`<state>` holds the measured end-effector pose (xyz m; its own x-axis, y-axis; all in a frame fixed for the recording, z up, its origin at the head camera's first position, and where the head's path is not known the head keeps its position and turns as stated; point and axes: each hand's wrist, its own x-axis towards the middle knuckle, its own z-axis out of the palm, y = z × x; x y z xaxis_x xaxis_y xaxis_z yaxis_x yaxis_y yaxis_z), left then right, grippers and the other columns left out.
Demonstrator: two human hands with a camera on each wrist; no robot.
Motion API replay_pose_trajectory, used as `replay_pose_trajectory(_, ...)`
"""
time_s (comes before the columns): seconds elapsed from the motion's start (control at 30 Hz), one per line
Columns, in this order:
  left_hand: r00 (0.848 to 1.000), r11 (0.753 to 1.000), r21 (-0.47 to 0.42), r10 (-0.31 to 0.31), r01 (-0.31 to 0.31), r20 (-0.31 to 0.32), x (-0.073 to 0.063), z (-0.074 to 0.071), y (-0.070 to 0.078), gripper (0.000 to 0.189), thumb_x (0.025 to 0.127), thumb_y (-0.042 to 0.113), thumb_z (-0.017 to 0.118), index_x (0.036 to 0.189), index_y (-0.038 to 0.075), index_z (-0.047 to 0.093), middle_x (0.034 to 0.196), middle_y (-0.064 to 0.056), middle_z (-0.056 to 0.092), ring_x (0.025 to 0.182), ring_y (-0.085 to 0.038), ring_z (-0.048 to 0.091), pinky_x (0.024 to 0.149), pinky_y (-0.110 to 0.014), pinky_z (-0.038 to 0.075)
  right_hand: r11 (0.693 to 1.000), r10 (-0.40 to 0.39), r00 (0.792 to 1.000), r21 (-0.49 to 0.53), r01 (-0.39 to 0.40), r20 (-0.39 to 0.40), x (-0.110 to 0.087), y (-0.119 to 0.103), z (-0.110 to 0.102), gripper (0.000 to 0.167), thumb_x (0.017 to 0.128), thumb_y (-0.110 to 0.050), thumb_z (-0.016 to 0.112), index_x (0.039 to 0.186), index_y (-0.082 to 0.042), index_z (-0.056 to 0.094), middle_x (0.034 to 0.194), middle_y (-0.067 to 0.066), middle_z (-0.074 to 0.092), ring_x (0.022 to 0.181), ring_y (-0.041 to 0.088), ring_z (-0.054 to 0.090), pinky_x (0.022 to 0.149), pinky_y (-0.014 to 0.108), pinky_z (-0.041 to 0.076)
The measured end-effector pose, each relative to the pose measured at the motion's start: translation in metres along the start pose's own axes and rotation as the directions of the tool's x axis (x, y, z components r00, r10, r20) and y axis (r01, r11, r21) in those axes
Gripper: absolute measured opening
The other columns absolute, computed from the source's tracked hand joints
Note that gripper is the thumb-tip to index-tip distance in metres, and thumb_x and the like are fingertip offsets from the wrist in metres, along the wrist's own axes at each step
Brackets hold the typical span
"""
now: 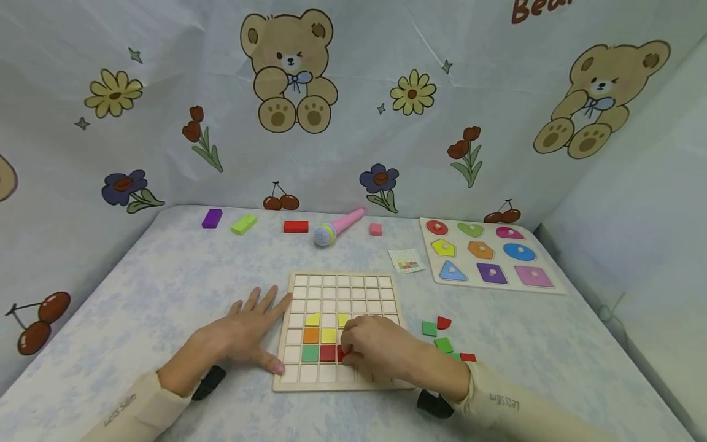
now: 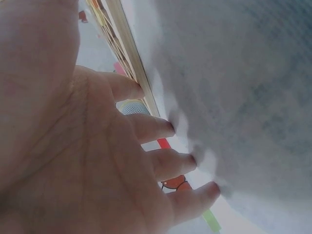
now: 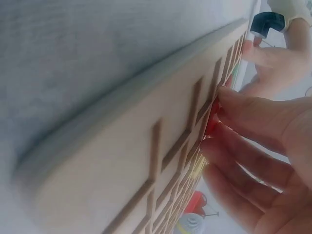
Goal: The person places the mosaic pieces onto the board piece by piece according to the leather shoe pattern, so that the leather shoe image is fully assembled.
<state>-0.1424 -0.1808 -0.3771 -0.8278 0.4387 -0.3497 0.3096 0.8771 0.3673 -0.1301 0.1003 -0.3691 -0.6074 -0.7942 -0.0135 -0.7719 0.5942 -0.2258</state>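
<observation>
A wooden grid board [image 1: 282, 387] lies flat on the table, with colored tiles in several of its squares. My right hand [image 1: 378, 347] is over the board's lower middle. Its thumb and fingers pinch a red tile [image 3: 212, 122] at a square beside another red tile [image 1: 328, 353]. Left of that are a green tile [image 1: 310, 353] and an orange tile [image 1: 311, 335]; a yellow tile [image 1: 328, 336] lies above. My left hand [image 1: 243, 331] rests with fingers spread at the board's left edge, thumb and index finger touching the frame.
Loose green tiles [image 1: 429, 328] and red pieces [image 1: 444, 322] lie right of the board. Behind it are a small pattern card [image 1: 406, 261], a shape puzzle [image 1: 479, 280], a pink toy microphone [image 1: 345, 222], and purple [image 1: 212, 218], lime [image 1: 244, 224], red [image 1: 296, 226] and pink blocks [image 1: 375, 229].
</observation>
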Motion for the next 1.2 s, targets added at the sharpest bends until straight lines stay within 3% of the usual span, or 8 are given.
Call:
replay_pose_trajectory(0.17, 1.000, 1.000, -0.002, 0.016, -0.016, -0.010, 0.000, -0.001, 0.001, 0.132, 0.065, 0.065, 0.082, 0.162, 0.009, 0.013, 0.166, -0.026, 0.002, 0.150, -0.055, -0.002, 0.112, -0.077, 0.008, 1.000, -0.008, 1.000, -0.024, 0.008, 0.009, -0.004, -0.001, 0.000, 0.013, 0.092, -0.018, 0.074, 0.105, -0.020, 0.075, 0.095, -0.010, 0.067, 0.082, 0.001, 0.059, 0.076, 0.019, 0.052)
replay_pose_trajectory(0.33, 1.000, 1.000, 0.000, 0.009, -0.009, -0.005, 0.000, 0.000, 0.000, 0.132, 0.065, 0.067, 0.081, 0.162, 0.010, 0.012, 0.167, -0.025, 0.002, 0.150, -0.054, -0.002, 0.112, -0.076, 0.008, 0.995, -0.059, 0.998, -0.084, 0.059, 0.005, -0.010, -0.001, -0.001, 0.011, 0.094, -0.018, 0.071, 0.101, -0.020, 0.079, 0.100, -0.006, 0.068, 0.088, 0.006, 0.061, 0.077, 0.019, 0.053)
replay_pose_trajectory(0.5, 1.000, 1.000, -0.001, 0.003, -0.003, -0.002, 0.000, 0.000, 0.000, 0.132, 0.064, 0.068, 0.080, 0.162, 0.010, 0.012, 0.167, -0.025, 0.001, 0.151, -0.053, -0.003, 0.113, -0.076, 0.008, 0.987, -0.083, 0.996, -0.138, 0.087, 0.035, -0.023, 0.002, -0.003, 0.021, 0.096, -0.025, 0.069, 0.115, -0.022, 0.077, 0.110, -0.005, 0.066, 0.097, 0.010, 0.059, 0.082, 0.021, 0.052)
replay_pose_trajectory(0.6, 1.000, 1.000, -0.006, 0.012, -0.012, -0.008, -0.001, 0.000, 0.001, 0.132, 0.064, 0.067, 0.081, 0.162, 0.010, 0.012, 0.167, -0.026, 0.002, 0.150, -0.054, -0.003, 0.112, -0.077, 0.007, 0.990, -0.083, 0.995, -0.113, 0.088, 0.048, -0.034, 0.008, -0.005, 0.025, 0.097, -0.027, 0.067, 0.121, -0.025, 0.074, 0.116, -0.005, 0.065, 0.101, 0.011, 0.059, 0.087, 0.025, 0.053)
replay_pose_trajectory(0.67, 1.000, 1.000, -0.006, 0.012, -0.012, -0.011, -0.001, 0.000, 0.001, 0.133, 0.064, 0.067, 0.081, 0.162, 0.010, 0.013, 0.167, -0.025, 0.002, 0.150, -0.054, -0.003, 0.112, -0.076, 0.008, 0.996, -0.055, 0.997, -0.061, 0.058, 0.056, -0.043, 0.014, -0.007, 0.023, 0.097, -0.027, 0.067, 0.119, -0.026, 0.074, 0.117, -0.005, 0.065, 0.101, 0.010, 0.059, 0.088, 0.026, 0.053)
replay_pose_trajectory(0.8, 1.000, 1.000, -0.008, 0.013, -0.013, -0.007, -0.003, 0.000, 0.001, 0.133, 0.064, 0.067, 0.081, 0.162, 0.009, 0.013, 0.166, -0.026, 0.002, 0.150, -0.054, -0.002, 0.112, -0.077, 0.008, 0.996, 0.073, 0.993, 0.049, -0.078, 0.090, -0.063, 0.030, -0.015, 0.020, 0.095, -0.031, 0.071, 0.114, -0.029, 0.076, 0.114, -0.010, 0.066, 0.100, 0.008, 0.060, 0.088, 0.029, 0.055)
replay_pose_trajectory(0.97, 1.000, 1.000, -0.005, 0.011, -0.011, -0.008, -0.003, -0.001, 0.001, 0.132, 0.064, 0.067, 0.080, 0.162, 0.009, 0.013, 0.166, -0.026, 0.002, 0.150, -0.054, -0.003, 0.112, -0.076, 0.007, 0.970, 0.218, 0.972, 0.089, -0.226, 0.092, -0.087, 0.057, -0.022, 0.022, 0.091, -0.029, 0.075, 0.113, -0.027, 0.075, 0.112, -0.014, 0.066, 0.100, 0.006, 0.061, 0.090, 0.036, 0.056)
replay_pose_trajectory(1.2, 1.000, 1.000, -0.012, 0.009, -0.009, -0.007, -0.002, -0.001, 0.001, 0.132, 0.064, 0.067, 0.081, 0.162, 0.011, 0.013, 0.167, -0.025, 0.002, 0.151, -0.053, -0.003, 0.113, -0.076, 0.007, 0.929, 0.331, 0.938, 0.137, -0.343, 0.103, -0.112, 0.088, -0.028, 0.021, 0.088, -0.029, 0.078, 0.108, -0.024, 0.074, 0.101, -0.015, 0.064, 0.086, 0.003, 0.057, 0.075, 0.027, 0.054)
